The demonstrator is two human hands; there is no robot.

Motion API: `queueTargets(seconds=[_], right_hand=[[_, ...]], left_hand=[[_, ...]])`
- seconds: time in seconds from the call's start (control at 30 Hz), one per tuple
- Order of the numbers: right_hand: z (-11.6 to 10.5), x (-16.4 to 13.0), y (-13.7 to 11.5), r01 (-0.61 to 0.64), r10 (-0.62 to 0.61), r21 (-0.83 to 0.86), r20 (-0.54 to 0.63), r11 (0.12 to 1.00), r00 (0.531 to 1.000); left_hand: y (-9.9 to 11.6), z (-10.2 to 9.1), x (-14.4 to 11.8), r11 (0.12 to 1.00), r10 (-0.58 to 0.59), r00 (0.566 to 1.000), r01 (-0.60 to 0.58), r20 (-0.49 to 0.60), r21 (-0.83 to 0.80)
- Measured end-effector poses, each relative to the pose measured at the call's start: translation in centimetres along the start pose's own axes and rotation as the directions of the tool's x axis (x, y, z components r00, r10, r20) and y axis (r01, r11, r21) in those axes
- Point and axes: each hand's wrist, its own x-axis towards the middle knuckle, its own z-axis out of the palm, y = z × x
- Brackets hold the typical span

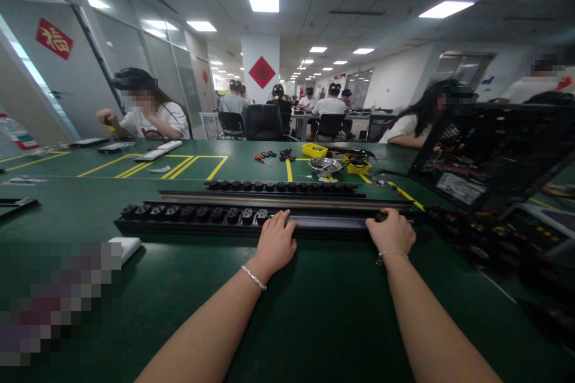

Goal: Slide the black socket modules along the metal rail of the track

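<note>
Green matting with yellow tape lines covers the long worktop of a bright open workshop, where other people sit at further tables. Near its middle lies a long black power strip, sockets showing along its left half, with a bare metal rail and a second strip just behind it. The left hand rests palm-down on the near strip, fingers laid flat and loosely spread over its top. The right hand sits further right, fingers curled closed over the strip's edge. Both hands appear to be steadying or pressing the strip in place; the next move likely calls for even pressure along its length so nothing skews.
</note>
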Motion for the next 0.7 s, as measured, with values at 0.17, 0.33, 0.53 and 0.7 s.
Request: queueTargets(seconds=[0.17,0.33,0.53,0.7], right_hand=[[0.0,0.1,0.1,-0.016,0.016,-0.001,-0.003,1.0,1.0],[0.0,0.3,0.4,-0.039,0.039,0.011,-0.009,0.999,0.999],[0.2,0.9,1.6,-0.097,0.098,0.019,-0.023,0.995,0.995],[0.3,1.2,2.0,-0.105,0.107,0.042,-0.044,0.994,0.993]], left_hand=[[-0.1,0.1,0.0,1.0,0.007,1.0,-0.007,-0.009,-0.001],[-0.1,0.2,0.0,1.0,0.006,1.0,-0.006,-0.003,0.003],[-0.2,0.2,0.0,1.0,0.015,1.0,-0.015,-0.01,0.008],[-0.2,0.3,0.0,1.0,0.022,0.999,-0.022,-0.027,0.016]])
